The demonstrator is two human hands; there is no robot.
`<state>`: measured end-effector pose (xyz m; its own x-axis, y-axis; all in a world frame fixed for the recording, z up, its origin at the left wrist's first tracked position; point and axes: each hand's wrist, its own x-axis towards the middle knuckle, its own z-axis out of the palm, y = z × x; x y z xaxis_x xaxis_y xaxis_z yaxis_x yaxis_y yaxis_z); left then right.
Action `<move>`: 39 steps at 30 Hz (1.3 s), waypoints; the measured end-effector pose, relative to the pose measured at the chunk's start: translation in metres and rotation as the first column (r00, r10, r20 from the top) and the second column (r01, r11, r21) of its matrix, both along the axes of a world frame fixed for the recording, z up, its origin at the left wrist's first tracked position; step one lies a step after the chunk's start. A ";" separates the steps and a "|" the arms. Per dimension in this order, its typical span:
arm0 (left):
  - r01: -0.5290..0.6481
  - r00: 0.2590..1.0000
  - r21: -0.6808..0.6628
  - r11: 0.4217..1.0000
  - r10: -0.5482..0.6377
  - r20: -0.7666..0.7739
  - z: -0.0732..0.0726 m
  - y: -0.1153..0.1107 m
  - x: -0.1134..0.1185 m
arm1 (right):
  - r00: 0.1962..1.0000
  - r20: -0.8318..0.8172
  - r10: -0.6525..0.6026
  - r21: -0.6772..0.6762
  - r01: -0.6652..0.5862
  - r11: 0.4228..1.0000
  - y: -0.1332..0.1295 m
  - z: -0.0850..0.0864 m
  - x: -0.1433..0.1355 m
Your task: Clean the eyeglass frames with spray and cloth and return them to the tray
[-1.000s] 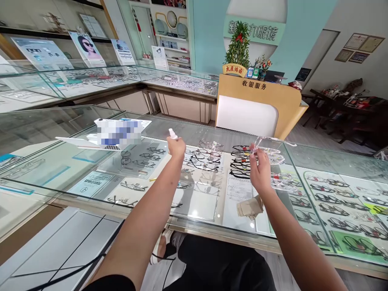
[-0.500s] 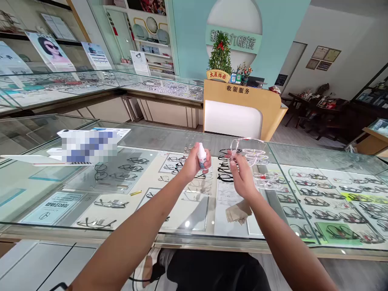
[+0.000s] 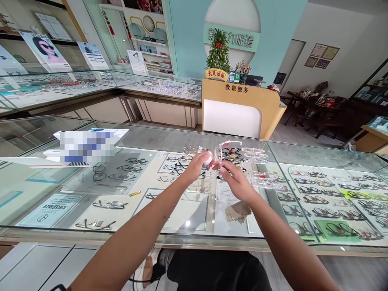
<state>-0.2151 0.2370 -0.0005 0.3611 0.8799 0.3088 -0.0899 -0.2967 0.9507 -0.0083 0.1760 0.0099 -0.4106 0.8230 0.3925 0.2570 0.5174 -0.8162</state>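
Above the glass counter, my left hand [image 3: 197, 165] is closed round a small white bottle [image 3: 207, 158], tipped towards the right. Close beside it, my right hand [image 3: 235, 178] pinches a pair of clear-framed glasses [image 3: 220, 155] with a red mark on one temple. The glasses stand upright, with the bottle just to their left; whether the two touch is unclear. A beige cloth [image 3: 238, 212] lies on the counter below my right hand.
The glass display counter [image 3: 188, 238] holds rows of glasses. Papers [image 3: 87, 147] lie at its left, and a yellow stick [image 3: 135, 193] is nearer the middle. Beyond stands a wooden cash desk [image 3: 242, 95] with a plant [image 3: 218, 54].
My right hand has moved left with the glasses and turned them. The bottle in my left hand has tipped over from upright towards them.
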 end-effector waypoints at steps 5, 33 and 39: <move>0.021 0.998 0.037 0.999 -0.019 -0.062 0.005 -0.005 0.003 | 0.999 -0.020 0.037 -0.036 -0.038 0.999 -0.002 0.002 -0.003; 0.091 0.954 0.014 0.996 -0.083 -0.287 0.006 -0.008 -0.004 | 0.922 -0.367 -0.122 -0.261 0.024 0.965 0.015 0.000 0.009; -0.508 0.857 0.018 0.861 0.507 -0.087 0.004 0.035 -0.048 | 0.886 -0.432 -0.170 -0.272 0.052 0.961 0.025 0.003 0.023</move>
<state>-0.2627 0.2716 0.0039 -0.1110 0.9501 0.2915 0.1536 -0.2733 0.9496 0.0148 0.2005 0.0130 -0.1396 0.9465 0.2909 -0.1220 0.2751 -0.9536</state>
